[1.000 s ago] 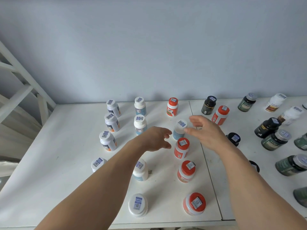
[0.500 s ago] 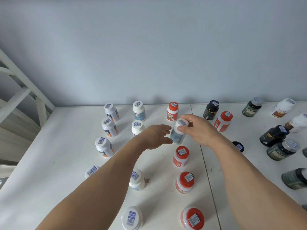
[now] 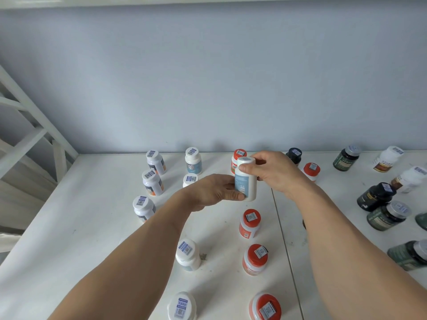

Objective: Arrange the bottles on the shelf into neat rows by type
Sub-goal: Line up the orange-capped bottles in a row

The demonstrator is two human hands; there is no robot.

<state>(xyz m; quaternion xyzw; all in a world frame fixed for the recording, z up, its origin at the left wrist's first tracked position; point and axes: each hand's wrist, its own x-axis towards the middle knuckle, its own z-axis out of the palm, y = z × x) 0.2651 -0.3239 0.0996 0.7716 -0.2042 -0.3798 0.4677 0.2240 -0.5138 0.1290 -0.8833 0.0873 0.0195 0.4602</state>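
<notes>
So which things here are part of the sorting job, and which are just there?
In the job: held bottle, left hand, right hand, red-cap bottles, white bottles, dark bottles, shelf.

Just there: wall, white frame.

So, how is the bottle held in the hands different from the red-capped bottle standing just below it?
The held bottle has a white cap and a blue label; the red-capped bottle has a red cap and an orange-red label. The held bottle is lifted off the shelf, gripped by the left hand and the right hand; the red-capped bottle stands untouched on it. Both are upright, with a barcode sticker on the cap.
</notes>
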